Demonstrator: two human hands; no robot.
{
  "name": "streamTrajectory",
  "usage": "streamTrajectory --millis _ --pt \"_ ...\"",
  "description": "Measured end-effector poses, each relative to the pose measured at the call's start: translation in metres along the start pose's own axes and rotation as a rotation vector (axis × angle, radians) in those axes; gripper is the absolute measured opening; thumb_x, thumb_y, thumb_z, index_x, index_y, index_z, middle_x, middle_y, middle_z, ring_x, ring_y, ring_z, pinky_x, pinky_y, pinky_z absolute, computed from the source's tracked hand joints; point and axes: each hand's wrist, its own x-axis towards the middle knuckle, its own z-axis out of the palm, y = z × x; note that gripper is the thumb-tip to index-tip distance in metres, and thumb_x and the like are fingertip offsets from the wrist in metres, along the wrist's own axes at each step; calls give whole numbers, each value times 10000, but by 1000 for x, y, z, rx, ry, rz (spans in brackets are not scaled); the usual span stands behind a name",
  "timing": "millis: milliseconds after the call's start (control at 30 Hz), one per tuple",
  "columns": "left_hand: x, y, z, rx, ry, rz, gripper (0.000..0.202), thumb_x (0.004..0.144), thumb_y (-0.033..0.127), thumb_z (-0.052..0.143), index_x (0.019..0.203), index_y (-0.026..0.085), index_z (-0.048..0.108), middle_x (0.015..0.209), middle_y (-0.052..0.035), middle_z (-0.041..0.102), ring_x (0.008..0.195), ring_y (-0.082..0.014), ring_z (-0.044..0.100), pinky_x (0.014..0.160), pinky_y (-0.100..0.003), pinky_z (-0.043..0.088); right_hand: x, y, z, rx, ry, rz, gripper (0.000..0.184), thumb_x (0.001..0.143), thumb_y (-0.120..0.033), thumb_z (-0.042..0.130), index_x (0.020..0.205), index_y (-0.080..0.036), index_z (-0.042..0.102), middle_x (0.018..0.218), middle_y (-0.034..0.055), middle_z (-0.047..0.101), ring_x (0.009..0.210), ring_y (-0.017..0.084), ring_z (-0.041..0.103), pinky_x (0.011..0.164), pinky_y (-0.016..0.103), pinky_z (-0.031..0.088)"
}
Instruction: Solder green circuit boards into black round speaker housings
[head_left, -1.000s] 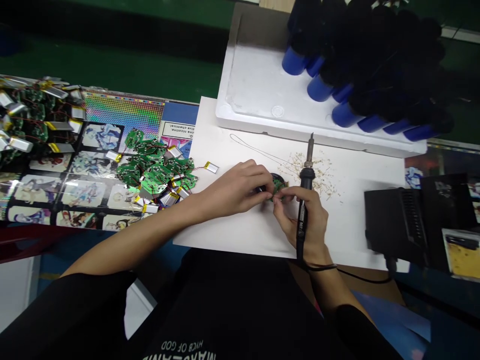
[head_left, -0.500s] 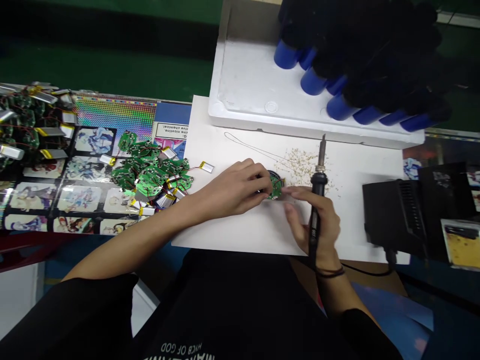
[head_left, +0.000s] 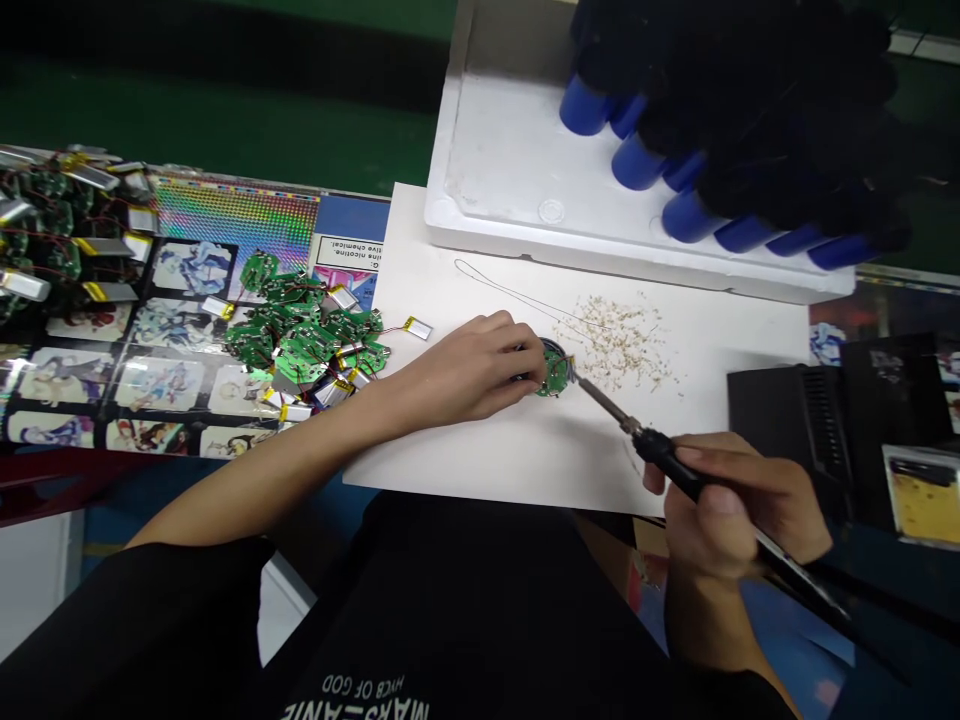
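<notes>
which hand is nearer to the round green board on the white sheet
Left. The left hand is right at the left edge of the green board; the right hand is farther off, to the right, holding the soldering iron.

White sheet [head_left: 450,455] with crumbs [head_left: 619,342], wire [head_left: 517,295], foam tray [head_left: 510,150]

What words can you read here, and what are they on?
"HYCB OF GOD": upside down on the black shirt.
Big letters beside it: cut off, not fully readable.
"ins nicotine." and "tive chemical.": upside down in the white label, partly covered.
Marks on the soldering iron: too blurred.
</notes>
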Motion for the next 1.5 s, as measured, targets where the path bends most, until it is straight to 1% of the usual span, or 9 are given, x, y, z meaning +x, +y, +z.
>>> streamTrajectory --millis 67,133,200,267,400,567,967,1233,1500 --pt "0 0 0 -4 -6 -4 210 1111 252 499 1073 193 697 1166 -102 732 1046 -244 618 972 -382 479 -2 1 -7 -135 -15 -39 116 890 -339 759 856 -228 745 686 14 698 451 172 634 328 297 472" --pt "0 0 0 -5 -8 -4 212 1112 257 499 1076 189 697 1163 -103 730 1044 -244 617 969 -382 481 0 1 -9 -219 -36 -134 119 873 -312 775 806 -236 714 634 -3 683 455 179 662 336 285 489" --pt "0 0 0 -3 -5 0 219 1115 262 496 1077 183 697 1158 -106 728 1033 -242 615 960 -381 483 3 -1 -5 -240 -81 -237 79 858 -235 765 810 -239 703 627 -20 693 474 182 685 354 277 509" --pt "0 0 1 2 1 3 224 1119 265 493 1077 181 696 1157 -106 728 1031 -241 614 958 -381 483 7 -3 0 -234 -132 -285 88 836 -162 751 821 -232 700 638 -31 699 491 181 697 382 278 532" --pt "0 0 1 10 -1 2 207 1116 261 504 1073 184 691 1159 -100 728 1038 -240 617 963 -378 485 8 -4 6 -205 -143 -296 111 813 -116 756 857 -208 711 669 -27 701 523 180 707 428 288 561" --pt "0 0 2 14 5 -2 200 1113 248 507 1077 176 691 1158 -100 727 1040 -239 618 961 -376 489 6 2 4 -252 -182 -332 152 813 -95 747 897 -218 719 681 -24 713 548 190 720 452 298 573" --pt "-1 0 4 23 14 2 198 1111 251 504 1079 178 686 1155 -102 727 1032 -242 614 954 -382 489 14 -6 5 -329 -273 -395 151 820 -87 737 842 -228 688 658 -28 713 543 176 721 459 274 578" --pt "0 -1 4 27 12 2 202 1107 244 492 1063 184 680 1149 -107 727 1030 -245 612 943 -385 487 20 -5 5 -293 -344 -471 156 807 -71 746 841 -216 695 687 -15 715 540 157 686 484 276 588" --pt "0 -1 5 27 20 10 204 1107 245 495 1068 172 682 1143 -104 723 1021 -240 602 946 -381 489 20 -5 1 -255 -415 -445 186 784 -53 756 851 -217 698 703 -11 715 547 153 668 487 276 556"
